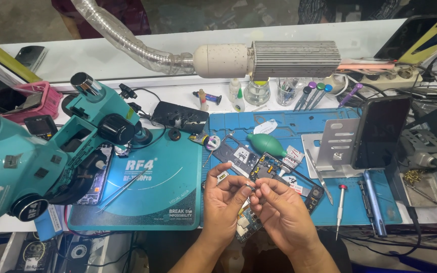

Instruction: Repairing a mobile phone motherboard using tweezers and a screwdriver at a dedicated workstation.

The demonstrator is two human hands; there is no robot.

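Note:
My left hand [224, 198] and my right hand [280, 207] meet above the near edge of a blue work mat [284, 126]. Both pinch one tiny metal part [250, 186] between thumb and fingertips. Directly beyond and under the hands lies an opened phone [279, 174] with its circuit boards and frame exposed. What kind of part it is cannot be made out at this size.
A teal microscope [36, 156] stands at left over a teal base pad [163, 187] with tweezers [122, 188]. A green air blower [266, 144], a metal stand holding a dark phone [380, 132], screwdrivers [341, 205] and a lamp on a flexible arm [269, 59] surround the mat.

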